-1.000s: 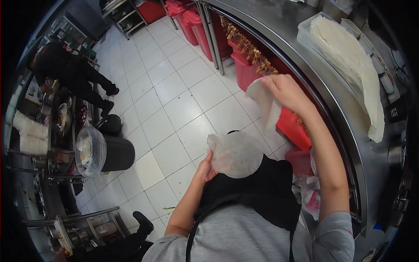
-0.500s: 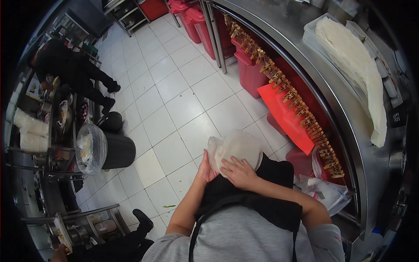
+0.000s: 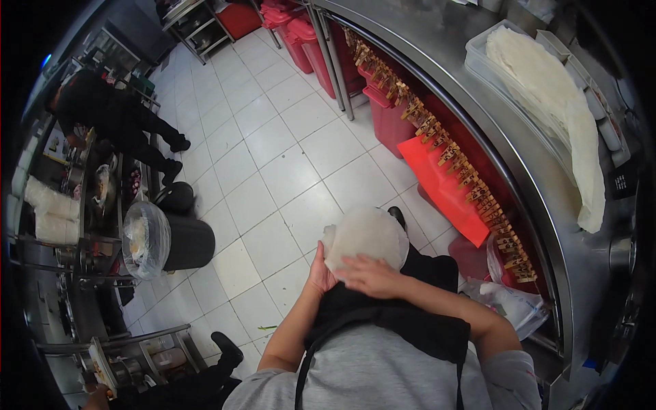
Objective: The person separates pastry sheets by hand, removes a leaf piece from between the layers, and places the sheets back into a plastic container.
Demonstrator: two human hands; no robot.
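Note:
A stack of thin, round, whitish sheets (image 3: 372, 239) lies over the black apron on my lap; I cannot make out their exact kind. My left hand (image 3: 321, 271) grips the stack at its left edge, with the thumb up along the side. Across the near part of the top sheet, my right hand (image 3: 367, 275) rests flat with its fingers stretched out toward the left, slightly blurred. One looser sheet edge shows beside my left fingers.
At right runs a steel counter (image 3: 526, 154) with a plastic tub (image 3: 478, 61) holding a long white cloth-like sheet (image 3: 547, 89). Clothespins (image 3: 444, 147) line its rail above red bins (image 3: 386, 119). A lined trash bin (image 3: 191, 244) stands left. Two people in dark clothes (image 3: 113, 109) are nearby.
My right hand has slid left and toward me across the stack, its fingers now flatter. The sheets look more evenly gathered. A dark shoe now shows just beyond the stack.

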